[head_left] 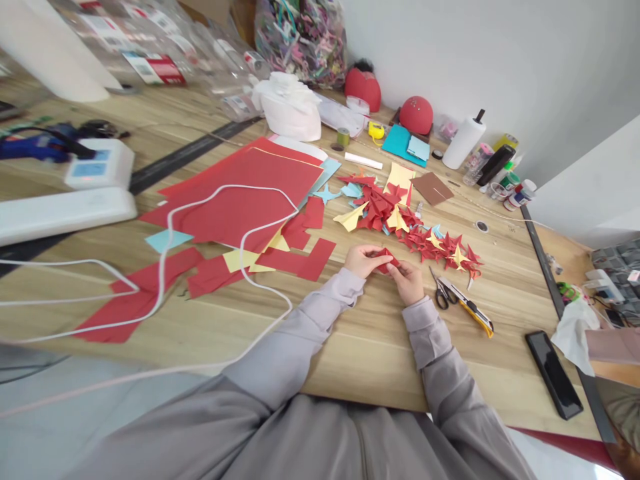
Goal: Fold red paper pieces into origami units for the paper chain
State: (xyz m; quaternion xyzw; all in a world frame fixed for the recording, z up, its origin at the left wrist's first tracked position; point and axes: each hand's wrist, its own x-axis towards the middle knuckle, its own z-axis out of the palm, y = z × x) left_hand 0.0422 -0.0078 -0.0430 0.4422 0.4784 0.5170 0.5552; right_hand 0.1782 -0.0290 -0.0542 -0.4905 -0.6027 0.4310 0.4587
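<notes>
Between my two hands is a small folded piece of red paper (386, 260), held just above the wooden table. My left hand (364, 261) pinches its left side with thumb and fingers. On the right edge of the same piece, my right hand (407, 281) is closed. Its finer folds are too small to make out. Behind my hands lies a heap of folded red, yellow and blue paper shapes (377, 208), with red paper stars (437, 247) trailing off to the right. Cut red paper strips (317, 260) lie left of my left hand.
Scissors (443, 293) and a yellow utility knife (470, 305) lie right of my right hand, a black phone (554, 375) farther right. Large red sheets (240, 193) and a looping white cable (290, 303) cover the left. Bottles (464, 143) stand at the back.
</notes>
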